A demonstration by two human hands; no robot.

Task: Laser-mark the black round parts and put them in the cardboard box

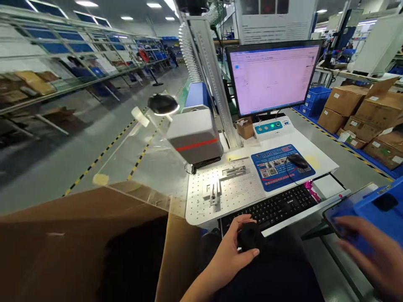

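Gripping a black part (pixel 249 236), left hand (pixel 232 251) cups it; right hand (pixel 376 251) blurred, grip unclear.

A monitor (pixel 273 79) stands at the back of a table (pixel 310 138), behind a mouse pad (pixel 273 167) bearing a mouse (pixel 297 161). A plate (pixel 239 193) lies left of the pad, a column (pixel 217 84) behind it. A keyboard (pixel 273 207) lines the front edge, beyond the left hand (pixel 231 253) and the part (pixel 250 235) in it. A carton (pixel 63 243) sits at left; the right hand (pixel 374 251) is near a bin (pixel 370 200).
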